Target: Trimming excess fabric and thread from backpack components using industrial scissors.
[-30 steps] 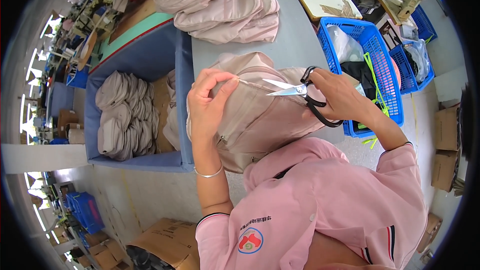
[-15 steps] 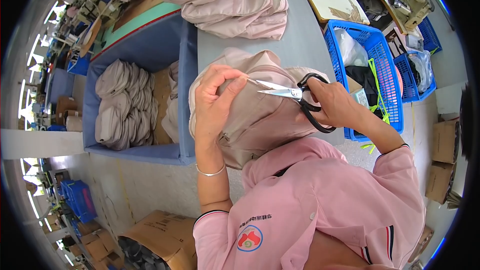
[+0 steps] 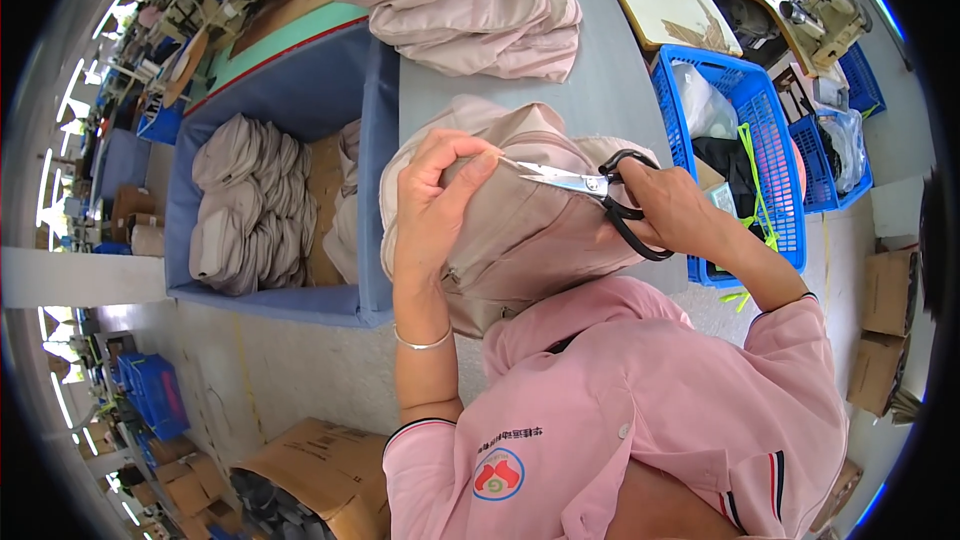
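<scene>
A pale pinkish-beige fabric bag (image 3: 530, 230) lies bunched on the grey table, up against my body. Above it my left hand (image 3: 438, 185) is closed, thumb and forefinger pinching the end of a thin light-coloured strip (image 3: 512, 161); I cannot tell whether it is a thread or a tape. My right hand (image 3: 665, 205) grips the black loops of a pair of scissors (image 3: 570, 180). Their silver blades point left, with the tips close to the strip beside my left fingertips. Part of the bag is hidden beneath my hands.
Similar bags are piled (image 3: 470, 10) at the far end of the table (image 3: 610, 90). To the left, a blue padded bin (image 3: 270, 310) holds several more. A blue plastic basket (image 3: 795, 230) with bags and green cord stands right. An opened carton (image 3: 320, 470) sits lower left.
The scissor blades were spread wider before and are now nearly together near the strip. My left hand has shifted very slightly right, still pinching. The bag stays in place.
</scene>
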`<state>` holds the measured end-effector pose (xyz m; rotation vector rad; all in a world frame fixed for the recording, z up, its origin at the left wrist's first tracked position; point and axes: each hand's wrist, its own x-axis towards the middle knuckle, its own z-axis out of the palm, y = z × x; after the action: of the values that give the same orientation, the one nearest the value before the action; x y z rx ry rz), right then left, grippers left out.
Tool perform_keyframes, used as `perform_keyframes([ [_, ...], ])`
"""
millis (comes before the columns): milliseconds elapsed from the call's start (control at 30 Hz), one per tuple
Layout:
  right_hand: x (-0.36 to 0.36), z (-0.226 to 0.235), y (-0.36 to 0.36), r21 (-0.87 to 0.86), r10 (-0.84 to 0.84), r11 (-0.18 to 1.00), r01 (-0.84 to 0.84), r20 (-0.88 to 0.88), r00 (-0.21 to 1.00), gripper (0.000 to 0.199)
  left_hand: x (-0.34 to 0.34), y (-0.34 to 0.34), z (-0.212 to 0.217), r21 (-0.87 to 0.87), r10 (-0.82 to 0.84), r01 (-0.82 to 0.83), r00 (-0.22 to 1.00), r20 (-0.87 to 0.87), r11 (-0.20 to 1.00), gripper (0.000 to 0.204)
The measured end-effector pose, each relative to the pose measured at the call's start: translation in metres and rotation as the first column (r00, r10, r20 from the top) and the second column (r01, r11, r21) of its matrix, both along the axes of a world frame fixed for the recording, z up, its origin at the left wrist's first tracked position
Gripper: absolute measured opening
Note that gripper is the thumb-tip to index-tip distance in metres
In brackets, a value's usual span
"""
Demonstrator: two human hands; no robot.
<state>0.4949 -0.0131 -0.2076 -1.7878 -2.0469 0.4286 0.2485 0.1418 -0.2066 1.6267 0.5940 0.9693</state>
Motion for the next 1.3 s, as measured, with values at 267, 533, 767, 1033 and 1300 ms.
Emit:
perform_keyframes([
  [267, -0.003, 0.009, 0.007, 0.052, -0.015, 0.999, 0.009, 0.13, 0.991, 0.062, 0.004, -0.001, 0.0, 0.019, -0.017, 0.017, 1.0, -0.001, 1.0, 0.011],
  [533, -0.007, -0.002, 0.001, 0.012, -0.096, 0.995, 0.096, 0.027, 0.995, 0.056, 0.007, 0.003, -0.003, 0.005, -0.014, 0.014, 1.0, 0.014, 1.0, 0.011],
  [767, 0.013, -0.028, 0.028, -0.115, -0.205, 0.978, 0.175, -0.353, 0.913, 0.033, -0.001, -0.008, -0.035, 0.289, 0.551, -0.514, 0.833, -0.059, 0.808, 0.028],
  [1033, 0.04, -0.068, 0.064, -0.169, -0.099, 0.986, 0.003, -0.563, 0.82, 0.026, -0.061, -0.133, -0.219, -0.25, 0.674, -0.785, 0.617, -0.406, 0.567, 0.047],
  [1300, 0.021, -0.043, 0.057, -0.137, -0.061, 0.99, -0.046, -0.683, 0.728, 0.023, -0.061, -0.154, -0.227, -0.691, 0.661, -0.591, 0.718, -0.216, 0.416, 0.012],
])
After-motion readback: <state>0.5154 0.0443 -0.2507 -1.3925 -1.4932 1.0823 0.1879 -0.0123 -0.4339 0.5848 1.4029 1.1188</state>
